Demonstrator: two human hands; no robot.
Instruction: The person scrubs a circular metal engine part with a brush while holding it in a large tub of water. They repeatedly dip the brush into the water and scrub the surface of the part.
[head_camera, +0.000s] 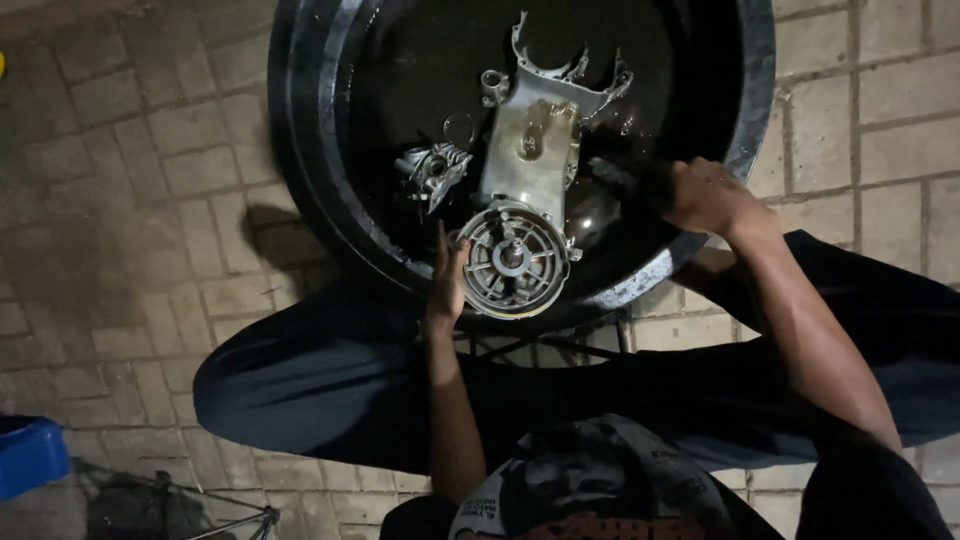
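Note:
A long grey metal engine cover (527, 160) with a round finned end lies in a large black basin (300, 120) of dark liquid. My left hand (446, 280) rests flat against the left edge of that round end, fingers apart. My right hand (705, 195) is closed around a dark object that looks like a brush (625, 180), held beside the cover's right side. A smaller finned metal part (432, 170) lies in the liquid to the left of the cover.
The basin stands on a brick-paved floor (130, 200). My knees in dark trousers (300, 380) flank it at the near side. A blue container (30, 452) sits at the lower left, beside a thin metal stand (235, 520).

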